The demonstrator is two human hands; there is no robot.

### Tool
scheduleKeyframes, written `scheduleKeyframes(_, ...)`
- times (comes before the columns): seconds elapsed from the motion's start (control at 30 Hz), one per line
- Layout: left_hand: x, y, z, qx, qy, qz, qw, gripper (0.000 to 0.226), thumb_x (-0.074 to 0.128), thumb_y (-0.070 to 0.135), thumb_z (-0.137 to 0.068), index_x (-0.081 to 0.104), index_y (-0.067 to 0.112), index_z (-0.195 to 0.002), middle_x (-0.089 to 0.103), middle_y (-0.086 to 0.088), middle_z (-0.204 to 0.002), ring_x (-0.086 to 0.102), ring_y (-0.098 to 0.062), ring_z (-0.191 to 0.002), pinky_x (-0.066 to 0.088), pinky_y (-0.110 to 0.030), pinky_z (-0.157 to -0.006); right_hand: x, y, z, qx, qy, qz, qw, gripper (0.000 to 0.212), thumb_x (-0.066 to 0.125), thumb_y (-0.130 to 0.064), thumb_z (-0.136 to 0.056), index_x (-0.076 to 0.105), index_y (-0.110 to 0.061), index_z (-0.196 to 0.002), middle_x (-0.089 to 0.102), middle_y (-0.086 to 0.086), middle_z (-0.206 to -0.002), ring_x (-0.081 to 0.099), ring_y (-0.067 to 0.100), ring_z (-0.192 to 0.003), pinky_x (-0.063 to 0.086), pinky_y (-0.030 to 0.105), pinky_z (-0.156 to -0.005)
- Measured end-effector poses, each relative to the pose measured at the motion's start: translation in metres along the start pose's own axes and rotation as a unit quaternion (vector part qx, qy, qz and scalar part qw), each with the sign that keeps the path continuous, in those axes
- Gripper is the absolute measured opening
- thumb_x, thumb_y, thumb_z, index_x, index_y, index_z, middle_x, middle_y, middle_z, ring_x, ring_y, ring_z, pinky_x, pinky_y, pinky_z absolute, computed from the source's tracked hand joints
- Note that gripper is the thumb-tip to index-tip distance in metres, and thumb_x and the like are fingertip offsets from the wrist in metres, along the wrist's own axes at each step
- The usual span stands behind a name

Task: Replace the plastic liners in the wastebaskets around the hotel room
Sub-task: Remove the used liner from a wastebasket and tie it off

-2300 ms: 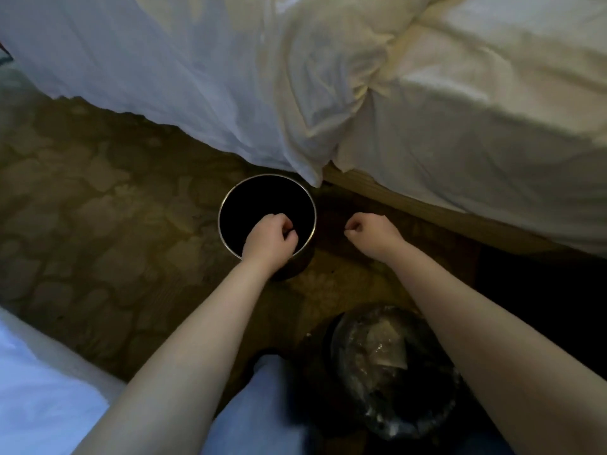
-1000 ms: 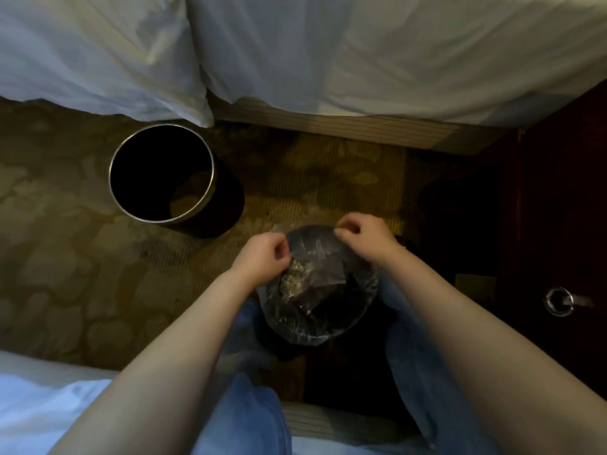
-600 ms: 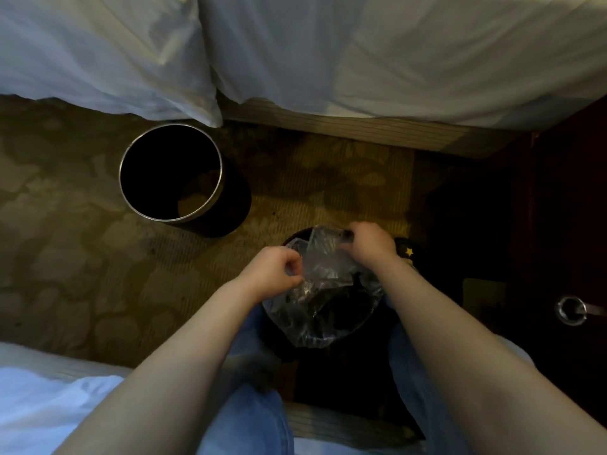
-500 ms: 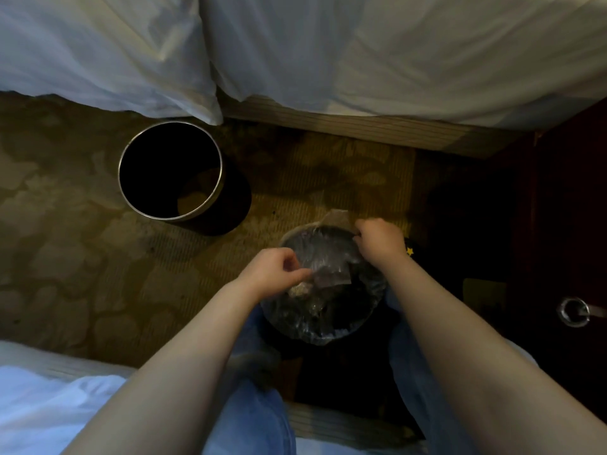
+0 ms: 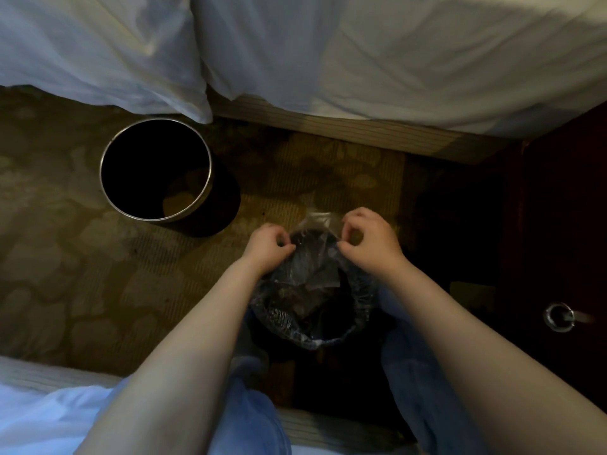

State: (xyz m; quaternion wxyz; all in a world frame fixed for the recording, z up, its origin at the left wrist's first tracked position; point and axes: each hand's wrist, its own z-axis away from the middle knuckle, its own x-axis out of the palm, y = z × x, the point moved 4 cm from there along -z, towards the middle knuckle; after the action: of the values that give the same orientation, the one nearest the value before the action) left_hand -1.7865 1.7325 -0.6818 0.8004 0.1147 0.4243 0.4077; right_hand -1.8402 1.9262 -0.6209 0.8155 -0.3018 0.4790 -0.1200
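left hand (image 5: 267, 247) and right hand (image 5: 369, 243) have moved to the 12 o'clock edge of the crinkled clear plastic liner (image 5: 308, 290), each pinching it; it's still seated at 6 o'clock, so removal looks barely begun; bare metal-rimmed black wastebasket (image 5: 154, 220) waits at 10 o'clock

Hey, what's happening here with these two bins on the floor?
A seated person is working on the wastebasket between their knees. Their left hand and right hand each have a pinch grip on the far edge of its clear plastic liner, which is not yet out of the basket and seems to hold some rubbish. A second wastebasket, metal-rimmed and unlined, stands on the carpet beside the bed.
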Motion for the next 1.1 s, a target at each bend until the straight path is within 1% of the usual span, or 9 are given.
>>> scheduleKeyframes(0.1, -0.018, 0.017, 0.018, 0.062, 0.039, 0.024, 0.997, 0.011, 0.062, 0.020, -0.088, 0.054, 0.019, -0.081, 0.057, 0.003, -0.084, 0.058, -0.019, -0.083, 0.045, -0.026, -0.064, 0.004, -0.001, -0.002, 0.052, -0.056, -0.154, 0.985, 0.024, 0.067, -0.001, -0.076, 0.054, -0.016, -0.064, 0.058, -0.003, -0.121, 0.048, 0.007, -0.116, 0.038, 0.025, -0.088)
scheduleKeyframes(0.2, -0.046, 0.042, 0.040, 0.157, 0.097, -0.030, 0.982, 0.011, 0.059, 0.020, -0.090, 0.051, 0.019, -0.083, 0.054, 0.005, -0.073, 0.055, -0.015, -0.067, 0.047, -0.030, -0.059, 0.009, -0.009, -0.005, 0.069, -0.119, -0.253, 0.958, 0.027, 0.064, 0.002, -0.078, 0.051, -0.017, -0.064, 0.066, 0.004, -0.091, 0.062, 0.017, -0.096, 0.052, 0.039, -0.082)
scheduleKeyframes(0.4, -0.074, 0.033, 0.068, 0.122, 0.277, -0.019, 0.953, 0.006, 0.054, 0.023, -0.094, 0.051, 0.017, -0.093, 0.050, 0.007, -0.066, 0.051, -0.008, -0.056, 0.033, -0.019, -0.050, 0.000, -0.008, 0.011, 0.073, -0.133, -0.161, 0.975, 0.041, 0.076, -0.013, -0.080, 0.048, -0.025, -0.108, 0.058, 0.000, -0.079, 0.056, 0.014, -0.071, 0.047, 0.026, -0.063)
scheduleKeyframes(0.47, -0.064, 0.023, 0.068, 0.065, 0.221, 0.030, 0.973, 0.013, 0.055, 0.025, -0.094, 0.052, 0.016, -0.103, 0.057, 0.004, -0.077, 0.059, -0.013, -0.067, 0.040, -0.020, -0.055, -0.001, 0.006, 0.022, 0.099, -0.165, -0.079, 0.978, 0.051, 0.079, -0.019, -0.078, 0.044, -0.030, -0.115, 0.058, -0.003, -0.087, 0.059, 0.013, -0.080, 0.046, 0.025, -0.065)
scheduleKeyframes(0.57, -0.042, 0.013, 0.071, -0.026, 0.069, 0.097, 0.993, 0.039, 0.062, 0.031, -0.089, 0.048, 0.015, -0.122, 0.059, -0.001, -0.107, 0.061, -0.019, -0.099, 0.051, -0.028, -0.073, -0.002, 0.019, 0.027, 0.107, -0.141, 0.012, 0.984, 0.021, 0.074, -0.018, -0.083, 0.054, -0.025, -0.086, 0.056, -0.008, -0.084, 0.058, 0.015, -0.084, 0.044, 0.024, -0.064)
scheduleKeyframes(0.67, -0.028, 0.006, 0.079, -0.095, -0.028, 0.041, 0.994, 0.046, 0.067, 0.027, -0.086, 0.049, 0.013, -0.126, 0.057, -0.007, -0.120, 0.059, -0.024, -0.108, 0.052, -0.036, -0.084, -0.014, 0.000, 0.021, 0.077, -0.019, -0.101, 0.992, 0.016, 0.065, -0.016, -0.090, 0.056, -0.023, -0.078, 0.058, -0.005, -0.077, 0.059, 0.014, -0.075, 0.048, 0.027, -0.067)
scheduleKeyframes(0.8, -0.039, 0.014, 0.084, -0.072, 0.094, 0.067, 0.991, 0.007, 0.050, 0.018, -0.096, 0.055, 0.015, -0.097, 0.062, -0.010, -0.097, 0.062, -0.020, -0.077, 0.055, -0.034, -0.067, -0.030, -0.026, 0.024, 0.079, 0.050, -0.275, 0.957, 0.012, 0.066, -0.017, -0.090, 0.055, -0.020, -0.093, 0.062, 0.000, -0.078, 0.065, 0.015, -0.073, 0.055, 0.027, -0.065)
scheduleKeyframes(0.9, -0.046, 0.020, 0.084, -0.070, 0.181, 0.146, 0.970, 0.008, 0.049, 0.023, -0.097, 0.054, 0.017, -0.098, 0.062, -0.009, -0.096, 0.061, -0.017, -0.076, 0.050, -0.027, -0.059, -0.022, -0.015, 0.030, 0.114, -0.030, -0.281, 0.953, 0.042, 0.076, -0.026, -0.081, 0.050, -0.019, -0.114, 0.064, -0.001, -0.096, 0.064, 0.014, -0.086, 0.056, 0.030, -0.071)
scheduleKeyframes(1.1, -0.011, 0.000, 0.086, -0.129, -0.064, 0.120, 0.982, 0.054, 0.070, 0.040, -0.082, 0.053, 0.016, -0.126, 0.059, -0.003, -0.120, 0.056, -0.022, -0.111, 0.047, -0.032, -0.088, 0.002, 0.027, 0.045, 0.201, -0.290, -0.105, 0.930, 0.062, 0.083, -0.034, -0.073, 0.054, -0.019, -0.126, 0.053, -0.005, -0.117, 0.051, 0.016, -0.116, 0.046, 0.035, -0.099)
